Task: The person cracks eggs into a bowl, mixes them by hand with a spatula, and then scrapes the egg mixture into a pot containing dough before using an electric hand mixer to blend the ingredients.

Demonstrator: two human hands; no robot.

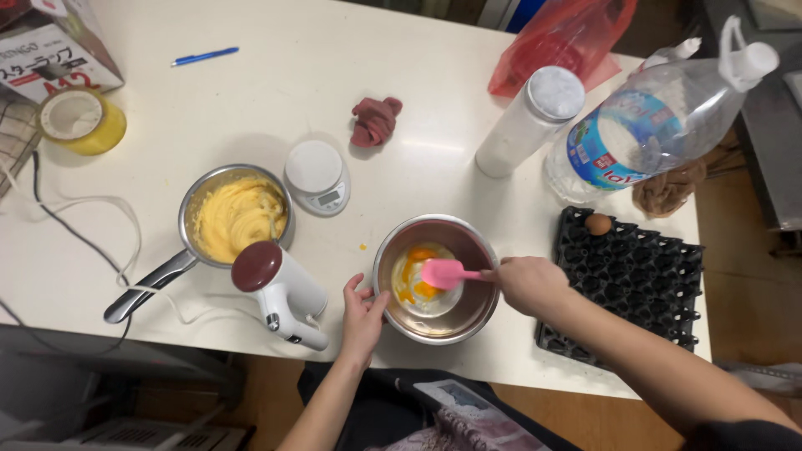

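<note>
A steel mixing bowl [393,288] stands near the table's front edge with broken eggs [415,288] in it, yolks partly spread. My right hand [528,284] grips the handle of a pink spatula [444,272], whose blade rests in the eggs. My left hand [361,315] steadies the bowl's left rim, fingers curled against it.
A white hand mixer [280,292] leans in a saucepan of yellow batter [238,217] at left. A small kitchen scale [317,176], a red cloth [375,119], a white canister [530,122] and a large water bottle [652,125] stand behind. A black egg tray [635,284] with one egg [597,224] lies at right.
</note>
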